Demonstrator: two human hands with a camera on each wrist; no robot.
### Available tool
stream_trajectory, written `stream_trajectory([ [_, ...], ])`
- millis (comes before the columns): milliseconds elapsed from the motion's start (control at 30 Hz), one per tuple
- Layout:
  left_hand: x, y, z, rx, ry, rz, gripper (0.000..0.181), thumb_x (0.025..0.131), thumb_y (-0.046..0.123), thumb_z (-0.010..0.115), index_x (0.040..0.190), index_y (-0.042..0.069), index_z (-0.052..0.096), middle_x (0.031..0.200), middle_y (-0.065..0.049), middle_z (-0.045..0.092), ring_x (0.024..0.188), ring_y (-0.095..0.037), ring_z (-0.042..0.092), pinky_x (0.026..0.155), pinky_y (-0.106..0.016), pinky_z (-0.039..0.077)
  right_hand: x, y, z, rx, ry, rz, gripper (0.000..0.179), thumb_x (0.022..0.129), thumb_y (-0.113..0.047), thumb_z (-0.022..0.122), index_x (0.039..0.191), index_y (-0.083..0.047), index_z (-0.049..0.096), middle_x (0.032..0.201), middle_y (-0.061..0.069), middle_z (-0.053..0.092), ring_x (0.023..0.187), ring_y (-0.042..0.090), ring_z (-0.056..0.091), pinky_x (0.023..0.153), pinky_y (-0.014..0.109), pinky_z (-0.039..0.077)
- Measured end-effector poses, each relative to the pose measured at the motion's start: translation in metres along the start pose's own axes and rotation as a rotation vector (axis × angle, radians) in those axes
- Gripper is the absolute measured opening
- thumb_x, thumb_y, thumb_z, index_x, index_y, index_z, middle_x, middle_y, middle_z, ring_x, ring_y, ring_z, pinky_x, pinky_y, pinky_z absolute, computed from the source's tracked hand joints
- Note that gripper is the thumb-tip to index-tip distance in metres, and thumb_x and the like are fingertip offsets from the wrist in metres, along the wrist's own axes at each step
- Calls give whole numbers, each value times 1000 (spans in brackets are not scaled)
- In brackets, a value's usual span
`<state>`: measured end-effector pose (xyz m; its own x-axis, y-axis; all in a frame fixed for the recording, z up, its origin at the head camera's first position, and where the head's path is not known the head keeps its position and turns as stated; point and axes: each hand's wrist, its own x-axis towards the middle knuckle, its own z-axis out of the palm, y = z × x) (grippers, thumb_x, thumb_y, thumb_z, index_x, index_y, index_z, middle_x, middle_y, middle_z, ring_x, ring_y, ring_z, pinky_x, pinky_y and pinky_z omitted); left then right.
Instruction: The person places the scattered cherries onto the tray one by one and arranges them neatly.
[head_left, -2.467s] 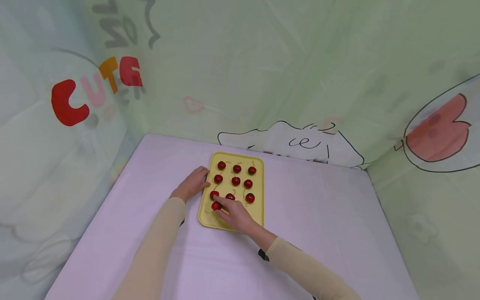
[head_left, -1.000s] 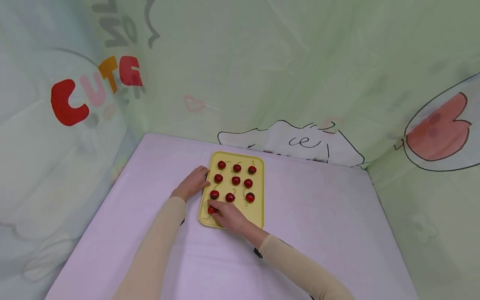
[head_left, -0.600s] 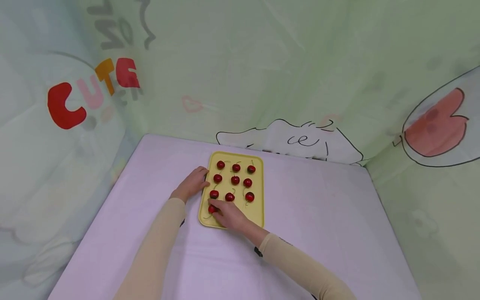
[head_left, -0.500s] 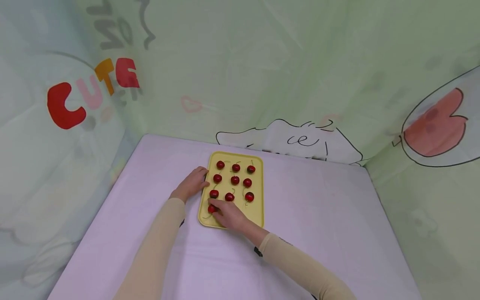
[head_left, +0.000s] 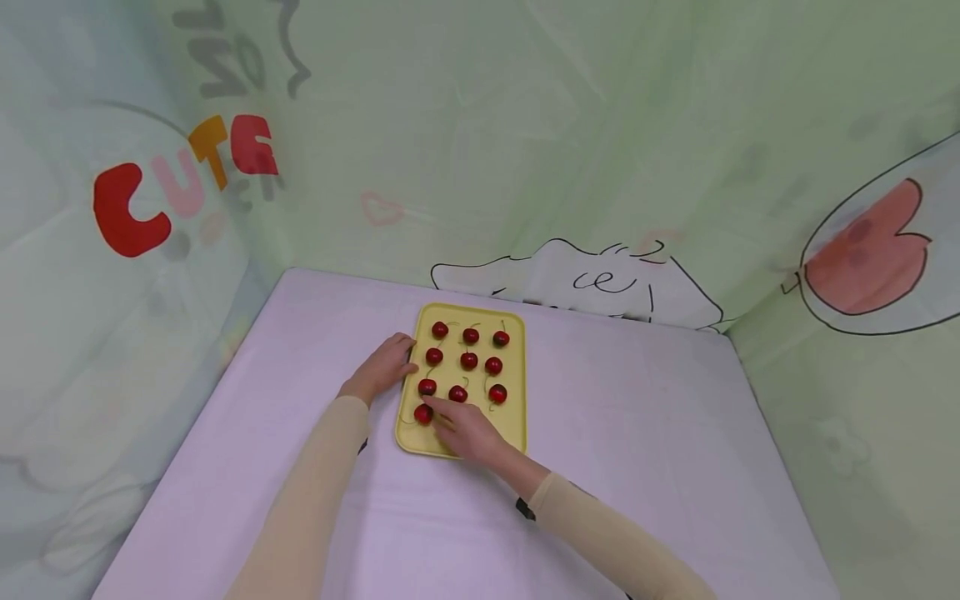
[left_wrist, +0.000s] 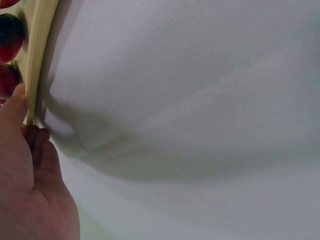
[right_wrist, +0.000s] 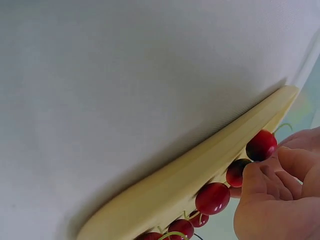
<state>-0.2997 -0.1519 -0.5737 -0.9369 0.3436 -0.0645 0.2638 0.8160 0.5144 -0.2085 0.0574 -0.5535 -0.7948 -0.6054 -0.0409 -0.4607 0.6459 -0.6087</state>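
A yellow tray (head_left: 517,417) lies on the table with rows of red, stemmed cherries. My left hand (head_left: 384,367) grips its left rim; in the left wrist view the thumb (left_wrist: 14,107) lies over the rim and the curled fingers press from outside. At the tray's near left corner sits a single cherry (head_left: 423,414), in front of the row of three. My right hand (head_left: 471,432) is just right of this cherry, fingers parted and holding nothing, the index fingertip close above it. In the right wrist view, the right hand (right_wrist: 280,195) overlaps some cherries.
A pale lilac cloth (head_left: 637,433) covers the table around the tray. Printed fabric walls (head_left: 480,150) stand along the left, back and right sides. Farther up the tray are two more rows of cherries (head_left: 468,361), three in each.
My right hand moved the near cherry slightly left, pinching it about a second ago. Its fingers have since parted and drawn right, leaving the cherry uncovered. My left hand stays on the rim.
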Motion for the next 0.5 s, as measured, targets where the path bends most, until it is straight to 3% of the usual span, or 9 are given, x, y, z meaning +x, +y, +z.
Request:
stream_trajectory([
  [100, 0, 1, 0, -1, -1, 2, 52, 98, 20, 61, 140, -5, 44, 142, -17, 44, 134, -29, 41, 116, -39, 31, -7, 2, -4, 14, 19, 5, 45, 97, -8, 59, 142, -8, 52, 135, 8, 59, 109, 17, 63, 92, 32, 54],
  [267, -1, 2, -1, 2, -4, -1, 52, 98, 20, 61, 140, -5, 44, 142, -17, 44, 134, -29, 41, 116, -39, 31, -15, 15, -10, 56, 82, -5, 44, 97, -6, 60, 140, -7, 53, 137, 8, 58, 119, 22, 59, 96, 37, 53],
  [400, -1, 4, -3, 7, -8, -7, 52, 98, 20, 61, 141, -6, 44, 142, -17, 44, 134, -29, 41, 116, -39, 31, -19, 32, -22, 115, 203, -23, 43, 97, -5, 59, 139, -3, 53, 136, 12, 58, 120, 27, 59, 96, 38, 52],
  [500, -2, 4, -4, 19, -8, -9, 52, 98, 20, 61, 141, -6, 44, 141, -17, 44, 134, -30, 41, 116, -39, 31, -22, 45, -38, 133, 313, 32, 42, 98, -8, 57, 140, -3, 53, 133, 15, 60, 115, 32, 61, 95, 42, 53],
])
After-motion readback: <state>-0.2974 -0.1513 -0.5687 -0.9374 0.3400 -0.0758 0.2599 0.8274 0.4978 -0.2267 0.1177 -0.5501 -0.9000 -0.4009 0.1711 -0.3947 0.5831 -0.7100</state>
